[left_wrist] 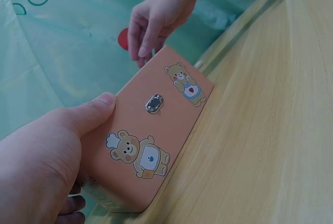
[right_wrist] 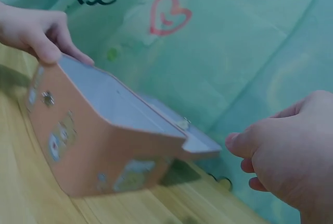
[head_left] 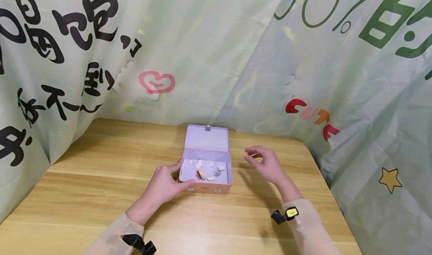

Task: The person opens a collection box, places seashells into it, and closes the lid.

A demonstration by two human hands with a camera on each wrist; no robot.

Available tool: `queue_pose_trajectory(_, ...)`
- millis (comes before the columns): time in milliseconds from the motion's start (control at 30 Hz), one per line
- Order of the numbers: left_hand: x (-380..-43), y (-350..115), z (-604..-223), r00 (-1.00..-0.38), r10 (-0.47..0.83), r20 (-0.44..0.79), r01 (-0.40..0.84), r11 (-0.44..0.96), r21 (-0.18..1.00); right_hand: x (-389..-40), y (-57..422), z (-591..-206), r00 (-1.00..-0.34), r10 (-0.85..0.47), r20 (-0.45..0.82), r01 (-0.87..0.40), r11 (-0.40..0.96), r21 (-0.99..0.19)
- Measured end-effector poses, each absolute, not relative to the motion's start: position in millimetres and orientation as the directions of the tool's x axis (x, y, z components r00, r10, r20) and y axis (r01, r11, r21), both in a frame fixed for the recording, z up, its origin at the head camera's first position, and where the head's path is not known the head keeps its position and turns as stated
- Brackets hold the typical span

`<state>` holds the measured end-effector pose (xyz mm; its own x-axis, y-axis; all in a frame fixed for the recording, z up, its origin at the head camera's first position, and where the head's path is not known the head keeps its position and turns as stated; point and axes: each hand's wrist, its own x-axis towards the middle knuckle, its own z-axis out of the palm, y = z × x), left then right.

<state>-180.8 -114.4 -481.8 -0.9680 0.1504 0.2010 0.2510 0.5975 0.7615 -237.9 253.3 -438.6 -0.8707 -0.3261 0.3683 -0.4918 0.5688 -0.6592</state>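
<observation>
A small orange tin box [head_left: 210, 188] with a lilac inside stands on the table, its hinged lid [head_left: 206, 139] tipped back. Several pale seashells [head_left: 210, 177] lie on its floor, along with a brown-and-white shell [head_left: 201, 175] and a small greyish round piece [head_left: 217, 173]. My left hand [head_left: 158, 183] grips the box at its left front corner, thumb on the front rim, fingers along the side. To the right of the box, my right hand [head_left: 266, 165] hovers with loosely bent fingers and nothing visible in them. Bear pictures [left_wrist: 139, 153] and a metal catch [left_wrist: 154, 104] mark the front wall.
The wooden table [head_left: 111, 165] reaches back to a printed cloth curtain [head_left: 195, 52], which also hangs along the left and right sides. A thin dark loop [right_wrist: 225, 182] shows at the table's back edge, close behind the box.
</observation>
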Motion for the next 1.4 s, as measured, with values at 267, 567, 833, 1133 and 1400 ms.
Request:
queue_pose_trajectory(267, -180.4, -116.0, -483.2, -0.970, 0.151, 0.189, 0.242, 0.586, 0.773, -242.2, 287.5, -447.1, -0.901, -0.258, 0.350, -0.433, 0.596, -0.676)
queue_pose_trajectory(567, -180.1, -115.8, -483.6, -0.972, 0.154, 0.178, 0.235, 0.592, 0.771, -248.6, 319.7, -456.5, -0.942, -0.181, 0.283, -0.329, 0.671, -0.665)
queue_pose_trajectory(833, -180.2, -115.1, -483.2, -0.969, 0.157, 0.191, 0.247, 0.598, 0.762, -260.8, 339.2, -473.6, -0.963, -0.136, 0.233, -0.261, 0.693, -0.672)
queue_pose_trajectory(1133, -180.4, -114.9, -483.3, -0.968, 0.162, 0.194, 0.252, 0.591, 0.766, -267.2, 348.3, -487.5, -0.980, -0.047, 0.194, -0.166, 0.730, -0.663)
queue_pose_trajectory(1400, -180.9, -114.9, -482.9, -0.968, 0.158, 0.194, 0.250, 0.582, 0.774, -269.5, 353.4, -497.5, -0.982, -0.024, 0.187, -0.138, 0.770, -0.623)
